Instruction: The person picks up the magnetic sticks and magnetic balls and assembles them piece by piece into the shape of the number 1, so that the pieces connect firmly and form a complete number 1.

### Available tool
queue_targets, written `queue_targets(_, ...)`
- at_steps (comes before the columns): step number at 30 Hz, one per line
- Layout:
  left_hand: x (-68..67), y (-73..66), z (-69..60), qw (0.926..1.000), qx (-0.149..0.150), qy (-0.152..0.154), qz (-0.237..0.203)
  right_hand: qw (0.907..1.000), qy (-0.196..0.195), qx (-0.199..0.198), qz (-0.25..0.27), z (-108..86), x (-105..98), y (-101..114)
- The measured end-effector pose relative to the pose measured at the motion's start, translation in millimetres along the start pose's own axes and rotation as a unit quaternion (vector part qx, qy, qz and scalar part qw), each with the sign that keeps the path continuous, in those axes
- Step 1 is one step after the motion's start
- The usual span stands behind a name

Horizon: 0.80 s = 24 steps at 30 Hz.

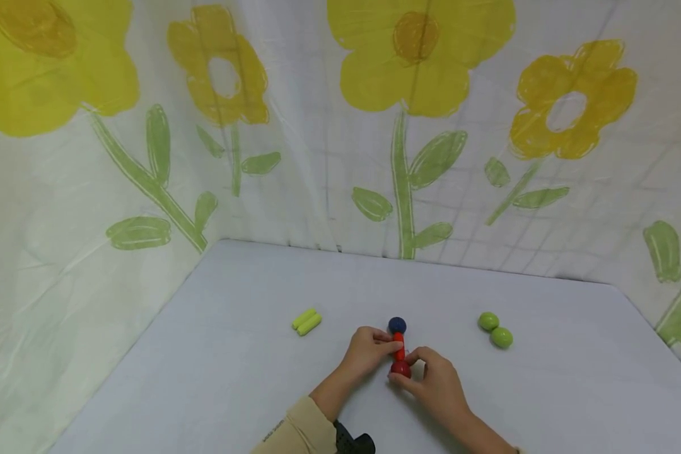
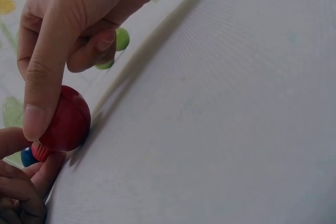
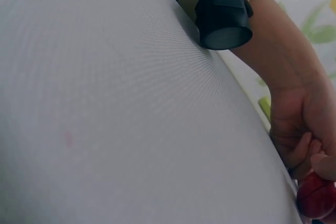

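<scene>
In the head view a red rod (image 1: pixel 399 347) stands in line between a dark blue ball (image 1: pixel 397 325) and a red ball (image 1: pixel 400 369). My left hand (image 1: pixel 367 350) pinches the rod from the left side. Thumb and fingers of my right hand (image 1: pixel 436 383) grip the red ball from the right. The left wrist view shows the red ball (image 2: pixel 67 121) large under the right hand (image 2: pixel 68 30), with the blue ball (image 2: pixel 28 157) beyond it. At the right wrist view's lower right corner is the red ball (image 3: pixel 316 196), beside the left hand (image 3: pixel 299 145).
Two yellow-green rods (image 1: pixel 306 321) lie side by side on the white table (image 1: pixel 232 353) to the left. Two green balls (image 1: pixel 502 338) sit at the right. A flower-printed curtain (image 1: pixel 306 208) hangs behind. A black wrist camera (image 1: pixel 354 441) is at the left sleeve.
</scene>
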<state>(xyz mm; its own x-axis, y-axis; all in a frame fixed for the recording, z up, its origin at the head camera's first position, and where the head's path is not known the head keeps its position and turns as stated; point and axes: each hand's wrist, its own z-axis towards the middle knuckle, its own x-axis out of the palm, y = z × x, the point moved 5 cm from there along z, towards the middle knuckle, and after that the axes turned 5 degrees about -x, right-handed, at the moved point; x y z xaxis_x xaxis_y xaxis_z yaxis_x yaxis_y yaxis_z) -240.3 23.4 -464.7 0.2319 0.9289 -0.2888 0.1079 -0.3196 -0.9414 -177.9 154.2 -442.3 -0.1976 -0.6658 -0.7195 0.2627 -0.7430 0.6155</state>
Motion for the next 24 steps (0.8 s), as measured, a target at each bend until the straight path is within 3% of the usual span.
queue_targets(8,0.2,0.4,-0.3,1.0,0.002,0.003,-0.003,0.9999,-0.01,-0.012,-0.005,0.7,1.2,-0.3)
queue_targets(24,0.4,1.0,0.3,1.0,0.008,0.0,-0.005,1.0,-0.002,0.007,-0.005,1.4,0.4,1.1)
